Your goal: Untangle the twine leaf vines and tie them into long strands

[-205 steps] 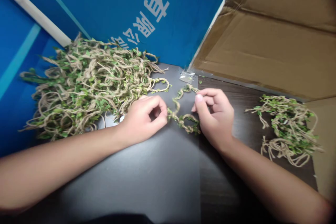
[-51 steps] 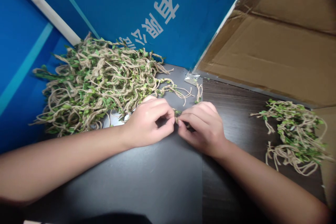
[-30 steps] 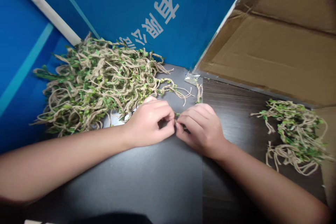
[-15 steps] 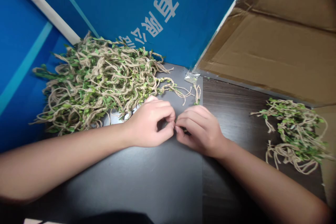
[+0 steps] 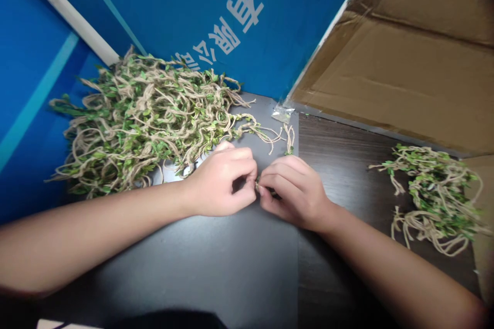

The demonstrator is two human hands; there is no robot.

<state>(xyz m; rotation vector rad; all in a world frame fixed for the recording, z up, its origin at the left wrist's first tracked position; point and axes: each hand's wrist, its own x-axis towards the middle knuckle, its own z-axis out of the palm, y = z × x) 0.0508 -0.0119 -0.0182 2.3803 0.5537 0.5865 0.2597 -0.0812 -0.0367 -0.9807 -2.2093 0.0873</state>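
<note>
My left hand [image 5: 227, 180] and my right hand [image 5: 295, 190] meet fingertip to fingertip over the dark grey mat [image 5: 216, 272]. Both are closed in a pinch on a leafy twine strand, of which only a bit shows between the fingertips. Frayed cord ends with a green leaf [image 5: 289, 139] stick out beyond the right hand's knuckles; most of the strand is hidden by my fingers. Just past my left hand lies a large tangled heap of jute twine with green leaves [image 5: 154, 118], some loose ends reaching toward the right hand.
A smaller bundle of leafy twine [image 5: 440, 195] lies on the dark wood surface [image 5: 339, 149] at the right. Behind stand a blue panel with white characters [image 5: 162, 5] and a brown cardboard sheet [image 5: 417, 72]. A clear plastic scrap [image 5: 283, 113] sits at their corner.
My fingertips have parted very slightly, so a bit of the strand now shows between them. Otherwise hands and heaps keep their places.
</note>
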